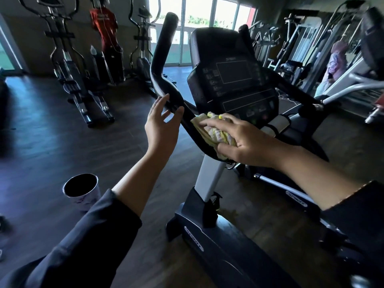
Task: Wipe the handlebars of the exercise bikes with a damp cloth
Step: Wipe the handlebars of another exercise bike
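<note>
A black exercise bike with a console [234, 80] stands in front of me. Its left handlebar [164, 59] curves up from the stem and bends down toward the console. My right hand [247, 140] presses a crumpled yellow-and-white cloth [209, 129] against the lower part of that bar, near the stem. My left hand [162, 123] hovers with fingers apart just left of the bar's bend, fingertips close to it, holding nothing. The right handlebar [291, 88] runs off behind the console.
A white cup-like container [83, 192] stands on the dark wooden floor at lower left. Elliptical trainers [70, 65] line the back left, with a person in a red shirt [106, 23] between them. Weight machines and another person [336, 61] are at the right.
</note>
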A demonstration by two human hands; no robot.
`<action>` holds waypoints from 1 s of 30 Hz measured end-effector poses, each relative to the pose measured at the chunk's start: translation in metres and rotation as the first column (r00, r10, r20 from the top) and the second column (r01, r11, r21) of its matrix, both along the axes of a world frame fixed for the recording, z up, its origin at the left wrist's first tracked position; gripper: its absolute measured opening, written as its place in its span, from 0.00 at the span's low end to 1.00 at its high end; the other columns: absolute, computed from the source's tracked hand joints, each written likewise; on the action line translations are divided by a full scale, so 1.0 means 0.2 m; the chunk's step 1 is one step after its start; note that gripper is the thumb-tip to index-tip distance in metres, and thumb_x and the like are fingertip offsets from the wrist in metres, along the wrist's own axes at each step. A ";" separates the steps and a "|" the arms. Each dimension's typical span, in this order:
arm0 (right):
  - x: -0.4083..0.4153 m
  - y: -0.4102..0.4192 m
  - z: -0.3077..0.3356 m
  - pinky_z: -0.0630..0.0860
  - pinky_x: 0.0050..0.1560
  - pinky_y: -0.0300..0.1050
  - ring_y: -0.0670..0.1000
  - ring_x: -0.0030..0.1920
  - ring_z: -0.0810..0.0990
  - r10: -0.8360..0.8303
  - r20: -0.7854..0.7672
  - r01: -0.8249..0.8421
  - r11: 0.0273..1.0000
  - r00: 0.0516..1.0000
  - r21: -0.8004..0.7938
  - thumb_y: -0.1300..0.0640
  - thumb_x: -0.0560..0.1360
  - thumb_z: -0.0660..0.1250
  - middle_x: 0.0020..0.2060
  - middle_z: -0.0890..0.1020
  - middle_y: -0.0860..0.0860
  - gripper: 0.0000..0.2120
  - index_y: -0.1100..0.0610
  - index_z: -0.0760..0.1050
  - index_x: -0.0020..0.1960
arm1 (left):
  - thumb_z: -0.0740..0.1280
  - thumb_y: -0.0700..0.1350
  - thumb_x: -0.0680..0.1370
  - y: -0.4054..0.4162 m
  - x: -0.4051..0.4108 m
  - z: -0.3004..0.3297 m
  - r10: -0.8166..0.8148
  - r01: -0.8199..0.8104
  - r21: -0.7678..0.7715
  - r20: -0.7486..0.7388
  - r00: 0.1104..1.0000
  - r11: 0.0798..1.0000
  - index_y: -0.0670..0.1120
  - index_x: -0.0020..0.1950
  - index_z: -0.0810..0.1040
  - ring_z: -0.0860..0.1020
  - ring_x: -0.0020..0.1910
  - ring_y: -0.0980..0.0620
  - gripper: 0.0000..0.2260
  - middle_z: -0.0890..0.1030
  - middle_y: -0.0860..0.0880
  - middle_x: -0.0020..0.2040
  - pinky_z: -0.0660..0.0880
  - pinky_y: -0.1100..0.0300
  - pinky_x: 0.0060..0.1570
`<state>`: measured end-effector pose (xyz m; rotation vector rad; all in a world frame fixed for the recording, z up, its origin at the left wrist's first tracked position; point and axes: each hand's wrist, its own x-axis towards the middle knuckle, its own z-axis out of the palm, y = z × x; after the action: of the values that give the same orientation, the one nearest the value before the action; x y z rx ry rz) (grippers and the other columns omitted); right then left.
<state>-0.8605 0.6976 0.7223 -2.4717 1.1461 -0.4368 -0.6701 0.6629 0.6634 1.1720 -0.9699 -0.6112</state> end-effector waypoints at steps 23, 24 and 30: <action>-0.39 0.15 0.05 0.61 0.63 0.25 0.47 0.64 0.69 -0.349 0.566 0.613 0.691 0.747 -0.383 0.61 0.74 0.64 0.68 0.69 0.60 0.32 0.63 0.56 0.75 | 0.67 0.54 0.77 0.23 -0.39 0.06 -0.017 0.126 -0.104 0.701 0.713 0.987 0.54 0.60 0.80 0.76 0.62 0.57 0.13 0.79 0.58 0.63 0.42 0.52 0.75; -0.39 0.14 0.02 0.64 0.61 0.26 0.50 0.62 0.73 -0.364 0.566 0.617 0.704 0.740 -0.353 0.63 0.75 0.65 0.67 0.70 0.61 0.32 0.64 0.55 0.74 | 0.66 0.56 0.77 0.24 -0.40 0.06 -0.011 0.123 -0.102 0.724 0.690 0.987 0.55 0.60 0.80 0.77 0.61 0.58 0.13 0.80 0.58 0.61 0.42 0.53 0.75; -0.31 0.06 -0.19 0.67 0.62 0.44 0.59 0.59 0.73 -0.441 0.480 0.613 0.732 0.759 -0.297 0.55 0.74 0.62 0.61 0.73 0.61 0.26 0.64 0.63 0.69 | 0.65 0.60 0.76 0.25 -0.43 0.05 -0.008 0.131 -0.086 0.806 0.592 0.988 0.59 0.58 0.80 0.81 0.53 0.58 0.13 0.83 0.59 0.53 0.52 0.55 0.72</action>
<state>-0.9228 0.7103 0.6842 -2.1725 1.7320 -1.4270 -0.7553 0.7134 0.6736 1.3031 -1.8171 -0.0108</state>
